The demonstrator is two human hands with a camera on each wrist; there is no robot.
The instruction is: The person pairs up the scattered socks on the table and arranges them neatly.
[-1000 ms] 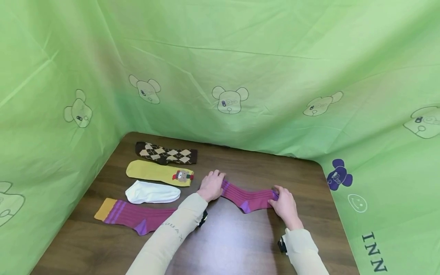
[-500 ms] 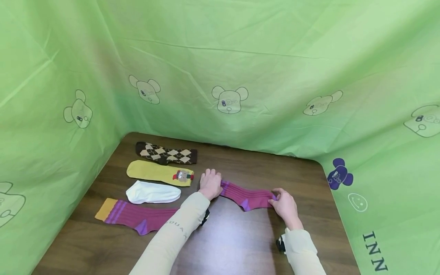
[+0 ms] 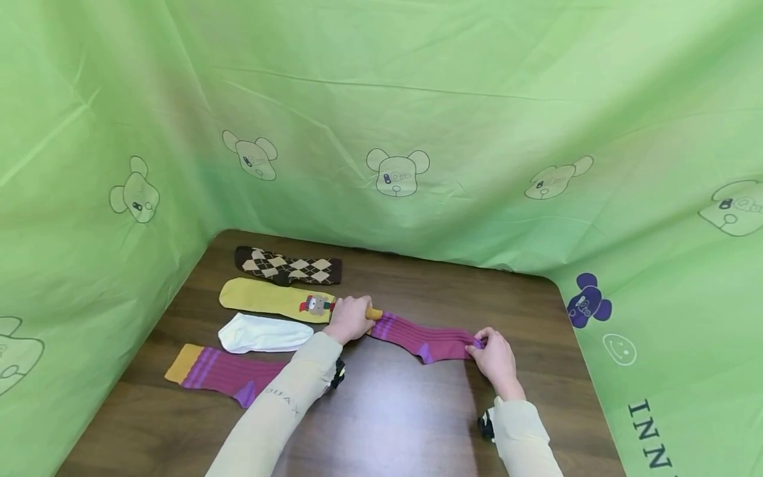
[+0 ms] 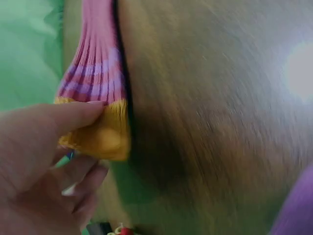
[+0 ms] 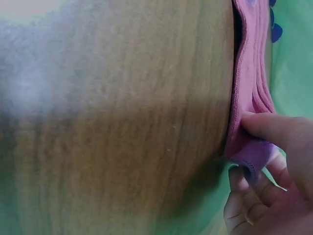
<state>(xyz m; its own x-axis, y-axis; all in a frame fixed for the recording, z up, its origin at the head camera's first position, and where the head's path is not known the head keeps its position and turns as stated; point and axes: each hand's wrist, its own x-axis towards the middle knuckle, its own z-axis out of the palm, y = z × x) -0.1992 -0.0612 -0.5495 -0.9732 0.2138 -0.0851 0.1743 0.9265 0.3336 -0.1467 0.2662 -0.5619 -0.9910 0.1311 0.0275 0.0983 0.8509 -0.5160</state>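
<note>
A magenta ribbed sock (image 3: pixel 411 335) with purple stripes and heel stretches between my two hands. Its yellow-orange cuff (image 4: pixel 115 127) is pinched by my left hand (image 3: pixel 350 319), thumb on top and fingers beneath. My right hand (image 3: pixel 496 358) pinches the purple toe (image 5: pixel 254 154) at the other end, thumb against the fabric. In the left wrist view the cuff bends down past the thumb. A matching magenta sock (image 3: pixel 226 374) with an orange cuff lies flat at the left, its toe end hidden under my left sleeve.
Left of my hands, socks lie in a column on the brown wooden table (image 3: pixel 387 424): a brown argyle sock (image 3: pixel 289 266), a yellow sock (image 3: pixel 262 297) with a bear figure, and a white sock (image 3: pixel 262 333). A green curtain (image 3: pixel 357 79) surrounds the table.
My left hand has shifted left and slightly toward me, and the held sock now reaches farther left with its yellow cuff showing. My right hand stays almost where it was, at the toe.
</note>
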